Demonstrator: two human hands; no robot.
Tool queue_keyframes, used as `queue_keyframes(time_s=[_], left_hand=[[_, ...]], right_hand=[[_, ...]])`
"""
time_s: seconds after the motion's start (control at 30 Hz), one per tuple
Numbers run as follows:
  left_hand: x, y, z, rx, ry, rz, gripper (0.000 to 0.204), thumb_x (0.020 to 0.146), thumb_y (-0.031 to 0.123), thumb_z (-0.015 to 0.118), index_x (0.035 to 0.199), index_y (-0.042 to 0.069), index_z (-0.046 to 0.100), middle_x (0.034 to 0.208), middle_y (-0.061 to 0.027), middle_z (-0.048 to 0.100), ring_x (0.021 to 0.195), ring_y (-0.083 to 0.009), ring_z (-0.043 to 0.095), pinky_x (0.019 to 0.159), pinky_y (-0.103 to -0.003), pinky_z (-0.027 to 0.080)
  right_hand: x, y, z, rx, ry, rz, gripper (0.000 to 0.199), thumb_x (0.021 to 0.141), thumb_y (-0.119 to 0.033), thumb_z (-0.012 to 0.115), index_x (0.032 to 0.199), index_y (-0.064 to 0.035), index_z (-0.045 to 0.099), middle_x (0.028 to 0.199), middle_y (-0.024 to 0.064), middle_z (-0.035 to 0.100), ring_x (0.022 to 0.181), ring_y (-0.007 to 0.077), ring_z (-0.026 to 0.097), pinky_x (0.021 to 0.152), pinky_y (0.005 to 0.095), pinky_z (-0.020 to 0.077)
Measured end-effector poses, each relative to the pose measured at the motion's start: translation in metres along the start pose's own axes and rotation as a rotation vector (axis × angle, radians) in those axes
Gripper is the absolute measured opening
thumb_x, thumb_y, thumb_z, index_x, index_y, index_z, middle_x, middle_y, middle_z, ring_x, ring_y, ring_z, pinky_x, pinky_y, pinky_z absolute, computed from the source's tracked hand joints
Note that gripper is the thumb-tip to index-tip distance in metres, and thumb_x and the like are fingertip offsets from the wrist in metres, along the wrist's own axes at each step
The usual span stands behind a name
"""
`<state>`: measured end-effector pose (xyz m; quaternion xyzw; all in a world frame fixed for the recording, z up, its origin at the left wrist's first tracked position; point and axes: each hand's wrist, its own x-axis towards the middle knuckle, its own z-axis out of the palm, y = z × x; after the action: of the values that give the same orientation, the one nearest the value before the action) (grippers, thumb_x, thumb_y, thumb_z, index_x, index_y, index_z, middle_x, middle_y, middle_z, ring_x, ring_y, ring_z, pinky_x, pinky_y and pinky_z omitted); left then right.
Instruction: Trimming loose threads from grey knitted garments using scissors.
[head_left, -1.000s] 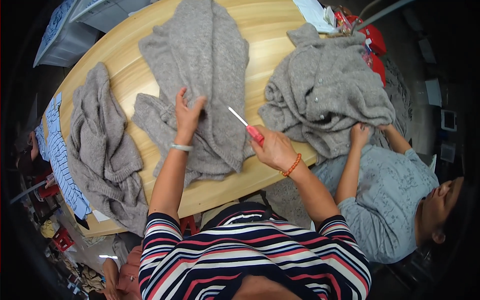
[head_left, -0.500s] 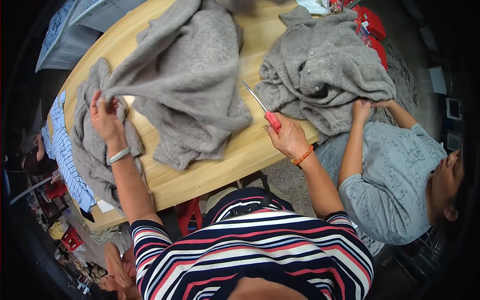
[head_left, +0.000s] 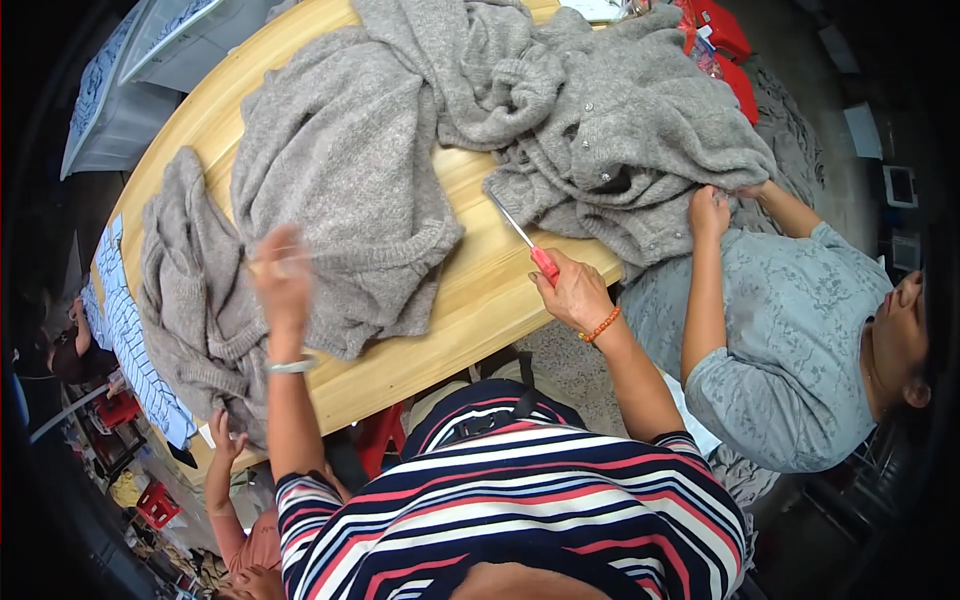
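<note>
My left hand (head_left: pixel 283 275), smeared by motion, is over the left edge of a grey knitted garment (head_left: pixel 340 150) spread on the wooden table; its fingers are too blurred to read. My right hand (head_left: pixel 580 298) is closed around a red-handled tool (head_left: pixel 545 262) with a long, thin metal blade pointing up and left, its tip by the ribbed edge of another grey knit. That second garment, a buttoned cardigan (head_left: pixel 640 120), lies bunched at the right. A third grey knit (head_left: pixel 190 260) is heaped at the left.
A co-worker (head_left: pixel 790 330) at the right holds the cardigan's near edge. Another person's hand (head_left: pixel 226 436) reaches toward the left heap. Blue-striped cloth (head_left: pixel 135 320) lies along the table's left edge. Red containers (head_left: pixel 722 30) stand at the far right, beyond the wooden table (head_left: pixel 480 290).
My left hand has let go of the lifted grey knit and moved right. That knit now lies flatter, its upper part toward the cardigan. Another person's hand has risen at the lower left.
</note>
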<state>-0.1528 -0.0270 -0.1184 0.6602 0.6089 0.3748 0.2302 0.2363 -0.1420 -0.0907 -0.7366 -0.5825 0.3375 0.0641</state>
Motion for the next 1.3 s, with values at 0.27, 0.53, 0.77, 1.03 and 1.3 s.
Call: queue_keyframes(time_s=[0.27, 0.53, 0.77, 1.03, 1.3], left_hand=[[-0.024, 0.013, 0.15, 0.402, -0.692, 0.129, 0.071, 0.075, 0.008, 0.074, 0.141, 0.011, 0.048, 0.113, -0.0217, 0.061, 0.103, -0.0409, 0.06, 0.089, -0.044, 0.051], [-0.065, 0.01, 0.023, 0.149, -0.654, -0.032, 0.062, 0.073, -0.002, 0.066, 0.133, 0.008, 0.056, 0.122, -0.0201, 0.063, 0.114, -0.036, 0.061, 0.099, -0.038, 0.047], [-0.049, -0.073, -0.103, 0.576, 0.498, -0.03, 0.042, 0.068, -0.009, 0.059, 0.109, 0.0, 0.059, 0.105, -0.0193, 0.06, 0.101, -0.041, 0.058, 0.088, -0.044, 0.047], [-0.123, -0.126, -0.043, 0.512, 0.125, -0.036, 0.02, 0.081, 0.01, 0.072, 0.093, 0.009, 0.056, 0.087, -0.013, 0.06, 0.082, -0.0342, 0.06, 0.068, -0.045, 0.049], [-0.12, -0.16, -0.033, -0.962, 0.356, -1.196, 0.043, 0.091, 0.043, 0.071, 0.113, 0.008, 0.058, 0.089, -0.0066, 0.067, 0.072, -0.0205, 0.065, 0.065, -0.034, 0.055]], right_hand=[[-0.016, 0.006, 0.007, 0.019, 0.042, -0.044, 0.032, 0.091, -0.026, 0.063, 0.115, -0.0067, 0.058, 0.085, 0.0245, 0.068, 0.084, 0.0457, 0.066, 0.077, 0.0528, 0.0515], [-0.036, 0.018, 0.037, 0.034, -0.049, -0.122, 0.032, 0.091, -0.028, 0.063, 0.116, -0.0094, 0.058, 0.085, 0.0255, 0.068, 0.083, 0.045, 0.067, 0.077, 0.0532, 0.0515], [-0.029, -0.024, 0.039, -0.013, -0.115, -0.295, 0.03, 0.092, -0.027, 0.063, 0.117, -0.0107, 0.059, 0.083, 0.0227, 0.069, 0.081, 0.0438, 0.067, 0.074, 0.0519, 0.0523], [-0.022, -0.072, 0.047, -0.062, -0.126, -0.446, 0.031, 0.091, -0.027, 0.066, 0.116, -0.0107, 0.059, 0.081, 0.022, 0.067, 0.078, 0.044, 0.065, 0.07, 0.0516, 0.0514], [-0.018, -0.12, 0.059, -0.104, -0.194, -0.519, 0.031, 0.091, -0.024, 0.067, 0.118, -0.0119, 0.059, 0.08, 0.0207, 0.068, 0.078, 0.0425, 0.066, 0.07, 0.0501, 0.0519]])
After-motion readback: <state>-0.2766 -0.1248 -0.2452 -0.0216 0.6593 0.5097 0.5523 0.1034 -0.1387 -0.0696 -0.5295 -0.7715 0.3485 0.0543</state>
